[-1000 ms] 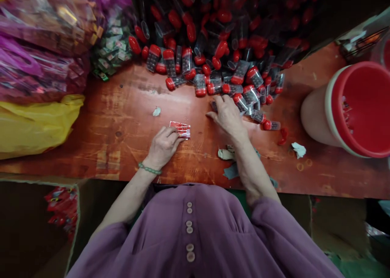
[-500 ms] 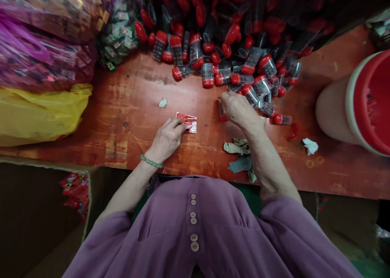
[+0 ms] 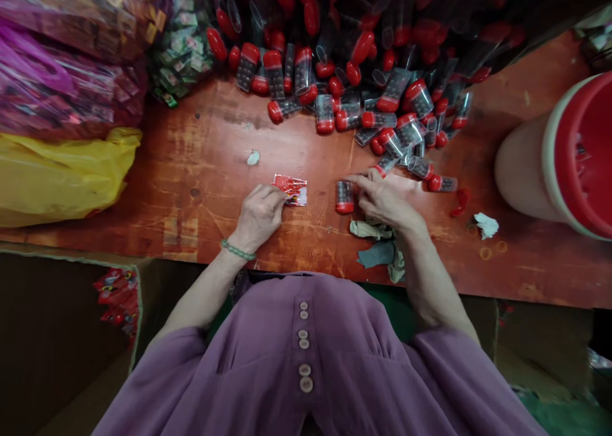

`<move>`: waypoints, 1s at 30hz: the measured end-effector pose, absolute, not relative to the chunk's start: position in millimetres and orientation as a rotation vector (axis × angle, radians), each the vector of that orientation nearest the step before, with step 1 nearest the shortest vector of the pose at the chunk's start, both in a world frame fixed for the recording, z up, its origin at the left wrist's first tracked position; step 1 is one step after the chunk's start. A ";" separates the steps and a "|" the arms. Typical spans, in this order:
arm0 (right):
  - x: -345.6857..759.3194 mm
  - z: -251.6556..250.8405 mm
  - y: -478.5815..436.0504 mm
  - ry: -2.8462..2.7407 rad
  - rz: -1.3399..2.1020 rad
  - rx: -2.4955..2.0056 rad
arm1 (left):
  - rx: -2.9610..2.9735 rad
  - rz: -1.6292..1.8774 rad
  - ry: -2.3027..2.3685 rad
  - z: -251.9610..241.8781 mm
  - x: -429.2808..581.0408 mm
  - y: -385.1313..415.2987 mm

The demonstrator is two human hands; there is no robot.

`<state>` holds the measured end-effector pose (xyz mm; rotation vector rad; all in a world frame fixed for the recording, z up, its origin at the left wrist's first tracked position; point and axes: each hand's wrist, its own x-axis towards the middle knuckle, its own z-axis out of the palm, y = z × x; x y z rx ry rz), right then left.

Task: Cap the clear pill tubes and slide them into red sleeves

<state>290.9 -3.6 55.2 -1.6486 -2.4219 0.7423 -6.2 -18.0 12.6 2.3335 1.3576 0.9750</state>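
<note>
My left hand [image 3: 259, 214] rests on the red-brown table [image 3: 191, 187] with its fingers pinched on a small red-and-white packet [image 3: 290, 189]. My right hand [image 3: 385, 197] is closed on a clear tube with a red cap [image 3: 344, 196], held just above the table a little right of the packet. Behind my right hand lies a big heap of the same red-capped tubes [image 3: 363, 72], spilling toward me.
A large red-and-cream bucket [image 3: 559, 159] lies on its side at the right. Pink [image 3: 62, 60] and yellow [image 3: 52, 174] plastic bags fill the left. Crumpled paper scraps [image 3: 377, 248] lie under my right wrist; white bits [image 3: 485, 224] dot the table. A box with red packets [image 3: 117, 296] sits low left.
My right hand drew back from the heap toward me with one red-capped tube and brought it near the packet. My left hand stayed on the packet.
</note>
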 end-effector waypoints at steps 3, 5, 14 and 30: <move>284.3 61.3 -11.0 -2.565 0.616 -1.616 | 2.225 1.037 1.387 14.1 -8.3 -16.3; 278.8 63.9 -13.6 -2.648 0.511 -1.607 | 2.189 1.077 1.379 18.7 -9.2 -16.9; 267.6 58.8 -19.2 -2.901 0.460 -1.314 | 2.039 1.190 1.215 44.2 -12.4 -34.7; 226.1 100.2 -39.6 -2.878 0.482 -1.306 | 2.075 1.089 1.168 44.1 -21.6 -49.2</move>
